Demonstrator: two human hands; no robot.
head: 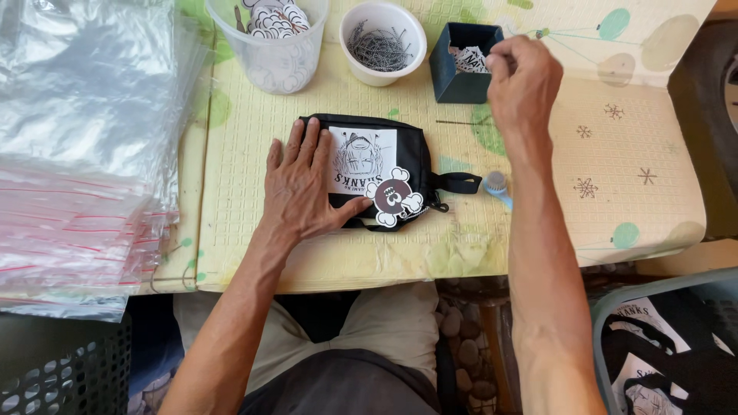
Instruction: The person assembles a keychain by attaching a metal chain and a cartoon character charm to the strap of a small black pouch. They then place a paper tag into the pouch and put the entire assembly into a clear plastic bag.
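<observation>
Work surface: a pale yellow padded mat laid over the counter, landmark a small black pouch at its middle. Left hand lies flat on the pouch's left half, its grip open, fingers spread, thumb beside a round brown tag. Right hand is up and right of the pouch, its grip pinched over the rim of a dark blue box; what it pinches cannot be told. Just right of the pouch lies a small blue brush. Above the pouch stands a white bowl of metal pins; above-left, a clear plastic cup. Far left, stacked clear bags.
</observation>
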